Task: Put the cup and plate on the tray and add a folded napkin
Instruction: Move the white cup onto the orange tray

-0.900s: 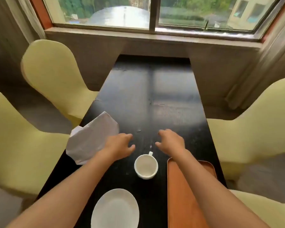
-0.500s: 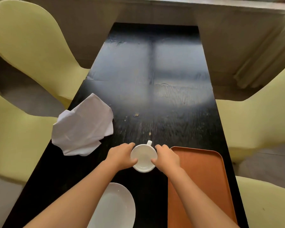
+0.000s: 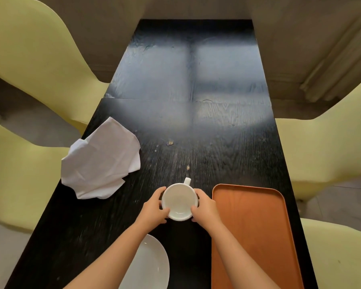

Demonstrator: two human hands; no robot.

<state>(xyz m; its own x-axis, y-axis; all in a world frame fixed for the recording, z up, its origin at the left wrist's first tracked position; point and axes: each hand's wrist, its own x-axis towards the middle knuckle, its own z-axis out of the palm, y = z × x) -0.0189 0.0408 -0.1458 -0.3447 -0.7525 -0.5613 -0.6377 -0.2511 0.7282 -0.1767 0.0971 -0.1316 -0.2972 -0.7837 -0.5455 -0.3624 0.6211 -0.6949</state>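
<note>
A white cup (image 3: 179,202) with its handle pointing away from me is held between both hands, just left of the orange tray (image 3: 256,232). My left hand (image 3: 152,209) grips its left side and my right hand (image 3: 204,207) grips its right side. I cannot tell whether the cup rests on the table or is raised off it. A white plate (image 3: 149,268) lies near the front edge, partly hidden by my left forearm. A crumpled white napkin (image 3: 101,161) lies unfolded at the table's left edge.
The black table (image 3: 196,130) is long and narrow, with a few crumbs (image 3: 169,143) beyond the cup. Pale yellow chairs (image 3: 35,51) stand close on both sides. A wall closes off the far end.
Both hands came back from beyond the cup and closed on its sides. My head tilted down, so the window left the view and more of the tray shows.
</note>
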